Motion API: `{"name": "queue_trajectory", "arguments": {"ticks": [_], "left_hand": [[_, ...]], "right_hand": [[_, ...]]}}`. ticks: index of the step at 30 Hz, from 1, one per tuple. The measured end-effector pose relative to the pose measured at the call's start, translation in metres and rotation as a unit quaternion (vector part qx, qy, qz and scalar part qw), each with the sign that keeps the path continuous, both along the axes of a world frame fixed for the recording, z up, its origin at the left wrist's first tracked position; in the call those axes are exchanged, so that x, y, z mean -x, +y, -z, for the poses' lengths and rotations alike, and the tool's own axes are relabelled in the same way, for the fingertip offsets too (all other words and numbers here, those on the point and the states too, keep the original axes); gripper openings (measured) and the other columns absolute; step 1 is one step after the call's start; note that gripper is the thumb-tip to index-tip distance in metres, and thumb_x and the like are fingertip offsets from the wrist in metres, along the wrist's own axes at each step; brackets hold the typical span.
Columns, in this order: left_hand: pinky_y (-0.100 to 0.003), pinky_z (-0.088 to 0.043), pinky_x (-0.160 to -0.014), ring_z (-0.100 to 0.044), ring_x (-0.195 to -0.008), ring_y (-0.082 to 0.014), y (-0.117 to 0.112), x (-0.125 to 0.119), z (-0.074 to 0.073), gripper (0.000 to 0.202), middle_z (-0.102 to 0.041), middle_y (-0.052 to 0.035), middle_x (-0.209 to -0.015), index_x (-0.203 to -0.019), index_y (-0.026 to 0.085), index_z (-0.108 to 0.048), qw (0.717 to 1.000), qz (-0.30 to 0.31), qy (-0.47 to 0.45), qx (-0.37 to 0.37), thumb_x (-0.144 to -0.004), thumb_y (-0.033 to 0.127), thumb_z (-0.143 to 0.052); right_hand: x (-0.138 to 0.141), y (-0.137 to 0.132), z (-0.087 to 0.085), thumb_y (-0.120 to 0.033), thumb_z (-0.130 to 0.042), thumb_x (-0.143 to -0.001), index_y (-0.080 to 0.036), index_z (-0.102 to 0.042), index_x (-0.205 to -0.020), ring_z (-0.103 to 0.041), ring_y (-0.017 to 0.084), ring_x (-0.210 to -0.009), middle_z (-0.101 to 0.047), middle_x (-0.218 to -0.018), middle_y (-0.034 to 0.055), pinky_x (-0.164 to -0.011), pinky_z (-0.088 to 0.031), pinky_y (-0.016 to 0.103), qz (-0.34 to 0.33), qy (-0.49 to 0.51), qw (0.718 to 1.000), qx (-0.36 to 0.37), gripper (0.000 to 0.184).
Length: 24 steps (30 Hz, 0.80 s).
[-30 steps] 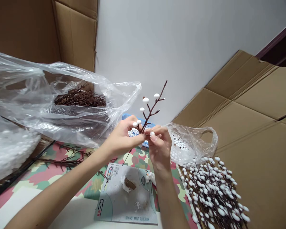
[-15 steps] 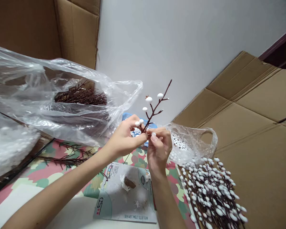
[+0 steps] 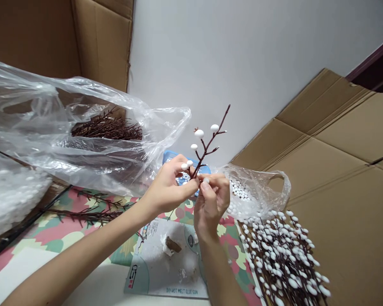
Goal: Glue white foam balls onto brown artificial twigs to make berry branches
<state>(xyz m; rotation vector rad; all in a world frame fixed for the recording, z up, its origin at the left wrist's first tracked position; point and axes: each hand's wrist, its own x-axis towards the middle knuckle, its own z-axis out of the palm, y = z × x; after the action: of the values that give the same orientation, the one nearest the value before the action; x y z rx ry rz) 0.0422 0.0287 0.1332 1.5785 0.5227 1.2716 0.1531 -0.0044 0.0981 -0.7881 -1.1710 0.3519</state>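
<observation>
Far left, a clear plastic bag (image 3: 92, 168) of dark brown twigs (image 3: 108, 131) beside a mass of white foam beads (image 3: 9, 199); below, loose twigs (image 3: 86, 214) across a patterned mat (image 3: 28, 242). Next, the left hand (image 3: 169, 187), grip narrow, pinching an artificial branch (image 3: 209, 144) near its base, up above the mat. Then the right hand (image 3: 210, 208), grip narrow, fingertips (image 3: 205, 187) on one white bead (image 3: 206, 180) at the branch. Below, a hot-melt glue gun card (image 3: 166, 272). Further right, a small bag of beads (image 3: 255, 191) and a heap of beaded stems (image 3: 284, 263). Step in hand, apparently: fixing beads along the branch; next move calling for seating this bead firmly.
</observation>
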Motion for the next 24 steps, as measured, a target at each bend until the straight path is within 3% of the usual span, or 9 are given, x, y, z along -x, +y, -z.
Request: {"name": "queue_trajectory", "arguments": {"ticks": [11, 16, 24], "left_hand": [[-0.027, -0.037, -0.062, -0.046, -0.071, -0.0123, -0.003, -0.001, 0.001, 0.014, -0.046, 0.0005, -0.078, -0.066, 0.017, -0.05, 1.0, -0.005, 0.0, -0.008, -0.077, 0.019, -0.059], [-0.028, -0.038, -0.063, -0.046, -0.069, -0.0124, 0.001, -0.001, 0.0, 0.015, -0.045, 0.0012, -0.076, -0.067, 0.017, -0.05, 0.999, 0.01, -0.005, 0.038, -0.075, 0.024, -0.06], [-0.029, -0.042, -0.068, -0.051, -0.078, -0.0161, 0.016, 0.005, 0.001, 0.012, -0.051, -0.002, -0.084, -0.071, 0.016, -0.061, 0.999, -0.028, -0.018, 0.042, -0.066, 0.027, -0.061]], "right_hand": [[0.0, 0.0, -0.002, -0.018, -0.053, -0.085, -0.024, -0.054, -0.078, -0.054, 0.014, -0.079, -0.05, -0.082, -0.0021, -0.071, -0.045, 0.029, 0.017, -0.016, 1.0, 0.007, 0.009], [-0.007, 0.001, -0.008, -0.021, -0.056, -0.086, -0.024, -0.057, -0.078, -0.055, 0.014, -0.081, -0.053, -0.081, -0.002, -0.071, -0.045, 0.028, 0.053, -0.077, 0.996, 0.004, 0.009], [-0.011, 0.002, -0.012, -0.022, -0.056, -0.086, -0.023, -0.058, -0.078, -0.057, 0.015, -0.083, -0.056, -0.081, -0.0011, -0.071, -0.045, 0.029, 0.092, -0.163, 0.982, 0.025, 0.008]]}}
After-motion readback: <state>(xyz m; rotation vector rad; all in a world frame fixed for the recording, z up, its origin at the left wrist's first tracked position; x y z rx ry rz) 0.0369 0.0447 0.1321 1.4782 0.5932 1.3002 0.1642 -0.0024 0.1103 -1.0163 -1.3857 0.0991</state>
